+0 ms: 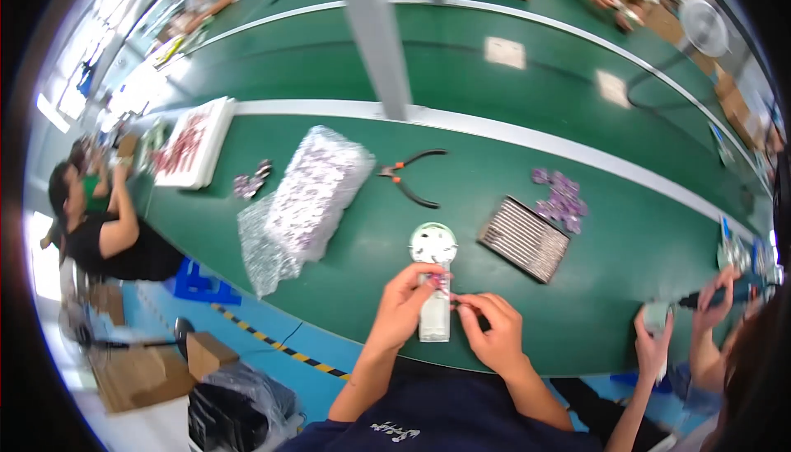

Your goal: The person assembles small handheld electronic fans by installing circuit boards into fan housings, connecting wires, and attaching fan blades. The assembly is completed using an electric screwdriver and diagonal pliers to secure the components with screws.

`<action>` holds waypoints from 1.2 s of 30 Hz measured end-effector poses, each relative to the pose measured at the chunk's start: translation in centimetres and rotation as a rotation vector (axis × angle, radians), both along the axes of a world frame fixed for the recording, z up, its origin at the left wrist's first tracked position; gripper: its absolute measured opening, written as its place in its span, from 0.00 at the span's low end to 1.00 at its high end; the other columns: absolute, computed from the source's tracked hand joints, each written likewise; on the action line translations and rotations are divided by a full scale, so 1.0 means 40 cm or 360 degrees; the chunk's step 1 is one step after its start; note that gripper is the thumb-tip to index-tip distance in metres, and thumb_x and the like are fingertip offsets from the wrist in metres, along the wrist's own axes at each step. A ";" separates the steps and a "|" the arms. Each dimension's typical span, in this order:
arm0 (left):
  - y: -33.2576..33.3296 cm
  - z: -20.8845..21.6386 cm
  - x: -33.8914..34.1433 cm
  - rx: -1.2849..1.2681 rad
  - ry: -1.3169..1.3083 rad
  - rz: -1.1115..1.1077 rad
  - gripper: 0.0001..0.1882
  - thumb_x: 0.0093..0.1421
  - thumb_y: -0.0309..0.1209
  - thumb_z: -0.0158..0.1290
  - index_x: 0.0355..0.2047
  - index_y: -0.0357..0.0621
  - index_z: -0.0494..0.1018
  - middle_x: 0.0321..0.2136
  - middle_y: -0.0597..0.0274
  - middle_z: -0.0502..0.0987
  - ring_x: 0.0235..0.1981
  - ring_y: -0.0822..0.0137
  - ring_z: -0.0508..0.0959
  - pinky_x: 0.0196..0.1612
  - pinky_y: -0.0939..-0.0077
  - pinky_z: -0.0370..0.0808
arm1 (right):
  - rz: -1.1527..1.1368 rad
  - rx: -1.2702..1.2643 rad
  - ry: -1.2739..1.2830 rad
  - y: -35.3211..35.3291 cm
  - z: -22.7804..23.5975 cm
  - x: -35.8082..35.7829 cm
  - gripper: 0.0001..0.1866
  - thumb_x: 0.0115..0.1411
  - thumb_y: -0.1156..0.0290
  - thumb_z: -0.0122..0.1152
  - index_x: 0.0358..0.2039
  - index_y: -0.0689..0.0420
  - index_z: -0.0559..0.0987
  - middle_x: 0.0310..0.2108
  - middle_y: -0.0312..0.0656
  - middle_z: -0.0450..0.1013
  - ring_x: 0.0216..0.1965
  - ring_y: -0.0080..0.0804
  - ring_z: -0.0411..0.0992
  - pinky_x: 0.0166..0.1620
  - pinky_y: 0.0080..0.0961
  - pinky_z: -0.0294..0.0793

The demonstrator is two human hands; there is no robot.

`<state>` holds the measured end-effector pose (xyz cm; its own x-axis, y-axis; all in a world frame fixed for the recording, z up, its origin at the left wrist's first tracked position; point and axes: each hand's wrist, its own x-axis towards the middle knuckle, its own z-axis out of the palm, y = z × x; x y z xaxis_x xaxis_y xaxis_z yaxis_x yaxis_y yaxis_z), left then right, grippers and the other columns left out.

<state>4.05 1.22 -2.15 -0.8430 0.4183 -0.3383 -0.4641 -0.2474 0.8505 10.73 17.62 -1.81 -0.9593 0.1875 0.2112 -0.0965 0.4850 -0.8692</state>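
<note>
In front of me on the green table [371,287] lies a white device [434,324] with a round, pale-green-rimmed head and a long rectangular body. Over its neck, my left hand [401,308] has thumb and forefinger closed on a small pinkish-purple part [437,280]. From the other side, my right hand [496,330] pinches at the device's right edge. What its fingertips hold is too small to make out. Beyond the device, orange-and-black pliers [404,175] lie with their handles spread.
A bubble-wrapped pack [317,192] is left of the pliers. To the right are a slotted metal tray [525,238] and purple parts [562,200]. A white tray [210,149] of reddish pieces stands far left. A metal post [375,48] rises beyond. Co-workers sit around; one person's hand [653,341] is close right.
</note>
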 end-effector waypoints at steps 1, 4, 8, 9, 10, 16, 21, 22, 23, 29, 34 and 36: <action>-0.015 -0.016 -0.008 -0.0223 0.0189 0.0053 0.11 0.67 0.22 0.45 0.48 0.36 0.71 0.45 0.49 0.78 0.38 0.64 0.81 0.42 0.67 0.83 | 0.0072 0.0028 0.0068 -0.005 0.003 -0.017 0.07 0.57 0.76 0.64 0.37 0.58 0.83 0.28 0.42 0.78 0.28 0.33 0.76 0.33 0.28 0.75; -0.044 0.050 0.003 -0.0215 0.0129 0.0267 0.11 0.67 0.22 0.46 0.48 0.37 0.71 0.45 0.51 0.78 0.36 0.64 0.82 0.40 0.72 0.80 | 0.0285 -0.0075 0.0149 -0.024 0.009 -0.031 0.09 0.57 0.75 0.63 0.40 0.57 0.82 0.30 0.40 0.77 0.30 0.36 0.76 0.36 0.30 0.75; -0.014 0.036 -0.032 -0.0141 0.0005 0.0180 0.11 0.67 0.23 0.45 0.48 0.37 0.71 0.44 0.47 0.77 0.35 0.61 0.82 0.38 0.67 0.82 | 0.0154 -0.0068 0.0080 0.000 -0.005 -0.033 0.10 0.57 0.76 0.63 0.40 0.57 0.81 0.30 0.40 0.76 0.31 0.37 0.75 0.35 0.30 0.74; -0.011 0.033 -0.048 -0.0154 0.0016 0.0151 0.11 0.67 0.24 0.45 0.48 0.38 0.70 0.44 0.47 0.77 0.35 0.61 0.81 0.38 0.65 0.83 | 0.0118 -0.0080 0.0102 0.007 -0.009 -0.034 0.09 0.57 0.76 0.63 0.40 0.57 0.81 0.30 0.40 0.76 0.31 0.37 0.75 0.35 0.30 0.74; -0.028 0.038 -0.055 -0.0219 0.0035 0.0149 0.12 0.67 0.25 0.45 0.49 0.38 0.70 0.44 0.47 0.77 0.35 0.61 0.81 0.38 0.66 0.83 | 0.0114 -0.0081 0.0084 0.008 -0.007 -0.029 0.09 0.57 0.76 0.63 0.40 0.57 0.81 0.30 0.40 0.76 0.31 0.37 0.75 0.35 0.30 0.74; -0.088 0.050 -0.117 -0.0253 0.0023 0.0095 0.11 0.67 0.25 0.44 0.49 0.38 0.70 0.45 0.47 0.77 0.35 0.60 0.82 0.38 0.64 0.83 | 0.0130 -0.0073 0.0080 0.002 0.003 -0.017 0.07 0.57 0.77 0.63 0.37 0.58 0.81 0.30 0.40 0.76 0.29 0.38 0.75 0.34 0.30 0.74; -0.115 0.065 -0.143 -0.0204 -0.0029 0.0048 0.12 0.68 0.23 0.43 0.49 0.37 0.71 0.46 0.45 0.77 0.38 0.58 0.82 0.40 0.65 0.83 | 0.0163 -0.0106 0.0086 -0.001 0.003 -0.010 0.06 0.57 0.78 0.63 0.37 0.59 0.81 0.29 0.42 0.77 0.28 0.35 0.75 0.33 0.28 0.74; -0.116 0.065 -0.142 -0.0216 -0.0031 0.0065 0.12 0.68 0.23 0.43 0.49 0.37 0.71 0.46 0.45 0.77 0.38 0.58 0.82 0.40 0.65 0.83 | 0.0161 -0.0103 0.0085 0.000 0.005 -0.010 0.06 0.57 0.78 0.63 0.37 0.60 0.81 0.29 0.42 0.77 0.28 0.35 0.75 0.33 0.28 0.74; -0.115 0.065 -0.140 -0.0206 -0.0032 0.0076 0.12 0.68 0.23 0.43 0.49 0.37 0.71 0.46 0.45 0.77 0.38 0.58 0.82 0.40 0.65 0.83 | 0.0156 -0.0098 0.0082 0.000 0.006 -0.010 0.06 0.57 0.77 0.63 0.37 0.60 0.81 0.29 0.41 0.77 0.28 0.35 0.75 0.34 0.27 0.74; -0.111 0.072 -0.138 -0.0200 -0.0024 0.0122 0.13 0.69 0.23 0.42 0.52 0.39 0.70 0.48 0.45 0.77 0.41 0.57 0.82 0.41 0.65 0.83 | 0.0139 -0.0080 0.0129 -0.003 0.007 -0.023 0.06 0.58 0.78 0.63 0.37 0.60 0.81 0.28 0.41 0.77 0.28 0.34 0.75 0.33 0.26 0.74; -0.114 0.069 -0.130 -0.0144 -0.0037 0.0136 0.14 0.69 0.24 0.43 0.53 0.40 0.69 0.50 0.45 0.75 0.43 0.56 0.82 0.43 0.64 0.83 | 0.0138 -0.0095 0.0115 -0.005 0.009 -0.022 0.06 0.58 0.78 0.63 0.37 0.60 0.81 0.28 0.41 0.76 0.27 0.34 0.75 0.32 0.26 0.74; -0.107 0.074 -0.119 -0.0132 -0.0036 0.0180 0.15 0.69 0.24 0.44 0.54 0.40 0.68 0.50 0.46 0.75 0.44 0.56 0.81 0.44 0.65 0.83 | 0.0142 -0.0087 0.0119 -0.003 0.008 -0.018 0.06 0.58 0.78 0.63 0.37 0.61 0.81 0.28 0.41 0.76 0.27 0.34 0.75 0.32 0.26 0.74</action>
<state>-0.73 -3.06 0.82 -0.8748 0.2911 -0.3873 -0.4567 -0.2285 0.8598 9.99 17.49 -1.48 -0.9546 0.1153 0.2745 -0.2027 0.4237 -0.8828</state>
